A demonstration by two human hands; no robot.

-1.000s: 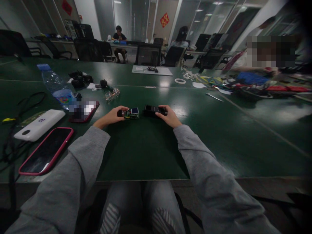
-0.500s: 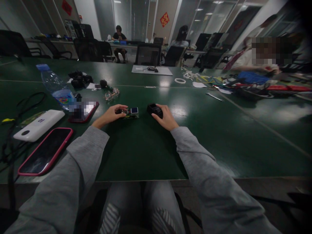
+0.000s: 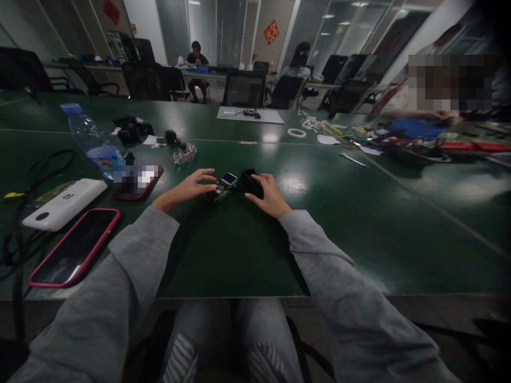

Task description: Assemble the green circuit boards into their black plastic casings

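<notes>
A small green circuit board with a little screen (image 3: 229,179) lies slantwise on the dark green table (image 3: 223,250). My left hand (image 3: 190,186) is at the board's left end with its fingers apart; the thumb tip is against or just over the board, and I cannot tell whether they touch. Just right of the board, a black hollow casing (image 3: 248,183) rests on the table. My right hand (image 3: 270,196) grips this casing from its right side, thumb in front and fingers over the top. The casing's right part is hidden by my fingers.
On the left are a phone in a pink case (image 3: 75,247), a white power bank (image 3: 66,205), another phone (image 3: 139,183) and a plastic bottle (image 3: 91,141). Glasses (image 3: 184,153) lie behind my left hand. A wrench (image 3: 354,160), a tape ring (image 3: 296,133) and piled cables (image 3: 415,141) are right.
The circuit board has shifted right, towards the casing, and turned to a slant. My left hand has moved right, its fingers opening from the board. My right hand has barely moved on the casing.
</notes>
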